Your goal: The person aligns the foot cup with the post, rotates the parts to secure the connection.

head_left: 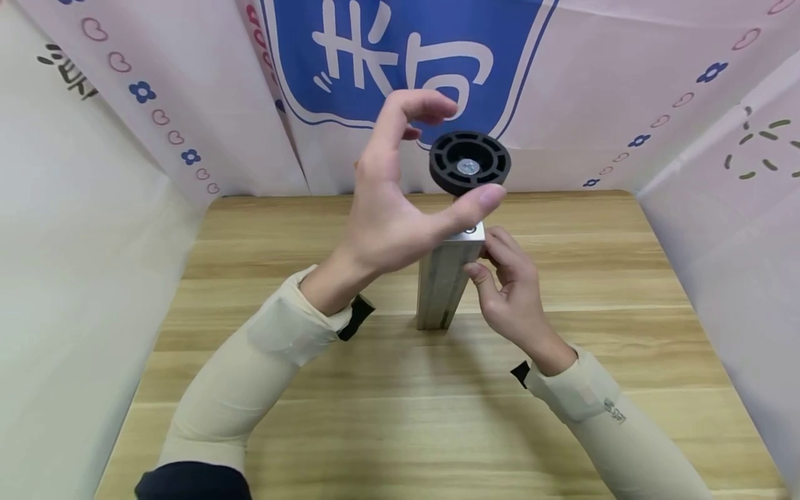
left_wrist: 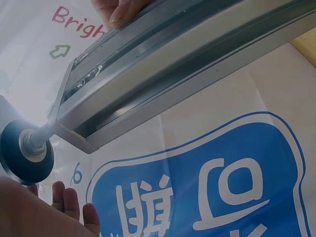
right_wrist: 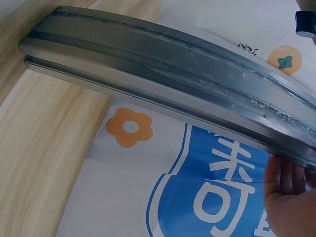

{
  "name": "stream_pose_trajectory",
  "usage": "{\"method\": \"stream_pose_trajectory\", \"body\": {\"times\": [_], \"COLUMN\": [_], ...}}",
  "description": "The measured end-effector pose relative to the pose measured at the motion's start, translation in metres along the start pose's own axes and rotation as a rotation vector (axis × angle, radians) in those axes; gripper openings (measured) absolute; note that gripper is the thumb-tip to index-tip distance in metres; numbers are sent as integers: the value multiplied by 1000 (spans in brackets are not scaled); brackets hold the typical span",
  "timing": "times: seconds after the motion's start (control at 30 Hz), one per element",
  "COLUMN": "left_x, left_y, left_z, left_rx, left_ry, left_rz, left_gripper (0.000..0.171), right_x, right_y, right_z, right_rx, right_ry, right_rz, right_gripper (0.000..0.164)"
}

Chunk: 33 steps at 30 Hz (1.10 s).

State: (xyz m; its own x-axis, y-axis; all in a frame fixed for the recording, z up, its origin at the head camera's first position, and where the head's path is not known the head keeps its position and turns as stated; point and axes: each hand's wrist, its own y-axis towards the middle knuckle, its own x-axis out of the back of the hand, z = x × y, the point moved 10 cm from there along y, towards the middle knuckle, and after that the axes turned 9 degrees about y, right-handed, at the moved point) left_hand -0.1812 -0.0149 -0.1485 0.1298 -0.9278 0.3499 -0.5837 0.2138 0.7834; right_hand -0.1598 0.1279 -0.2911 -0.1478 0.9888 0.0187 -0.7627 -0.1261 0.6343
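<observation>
An aluminium profile stands upright on the wooden table. From its top end a levelling foot rises on a stem, its round black base facing up with a screw head in the centre. My left hand curves around the foot with thumb and fingers spread wide; the thumb overlaps the near rim in the head view. In the left wrist view, the fingers lie just below the black foot. Just under the profile's top end, my right hand pinches its right side between thumb and fingers.
A printed white cloth with a blue sign hangs behind the table. White cloth walls rise on both sides. Black pieces sit at both wrists by the cream sleeves.
</observation>
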Motion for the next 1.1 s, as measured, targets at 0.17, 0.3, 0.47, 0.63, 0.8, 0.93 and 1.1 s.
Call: {"method": "stream_pose_trajectory", "body": {"times": [0.17,0.3,0.47,0.63,0.8,0.93,1.1], "left_x": [2,3,5,7,8,6,1], "left_y": [3,3,3,2,1,1,1], "left_z": [-2,-1,0,-1,-4,-3,1], "left_rx": [-1,6,25,15,-40,-47,-33], "left_ry": [32,41,30,10,-24,-105,-206], "left_rz": [-29,-36,-34,-38,-45,-29,14], "left_gripper": [75,70,61,56,52,47,41], "right_x": [0,0,0,0,1,1,1], "right_y": [-1,0,0,0,0,0,0], "right_z": [1,1,0,0,-1,-1,-1], "right_rx": [8,-3,-19,-20,-16,-15,-32], "right_ry": [8,2,-10,-7,4,4,-20], "right_rz": [-6,0,2,3,-1,-2,6], "right_gripper": [50,43,33,37,40,35,30]}}
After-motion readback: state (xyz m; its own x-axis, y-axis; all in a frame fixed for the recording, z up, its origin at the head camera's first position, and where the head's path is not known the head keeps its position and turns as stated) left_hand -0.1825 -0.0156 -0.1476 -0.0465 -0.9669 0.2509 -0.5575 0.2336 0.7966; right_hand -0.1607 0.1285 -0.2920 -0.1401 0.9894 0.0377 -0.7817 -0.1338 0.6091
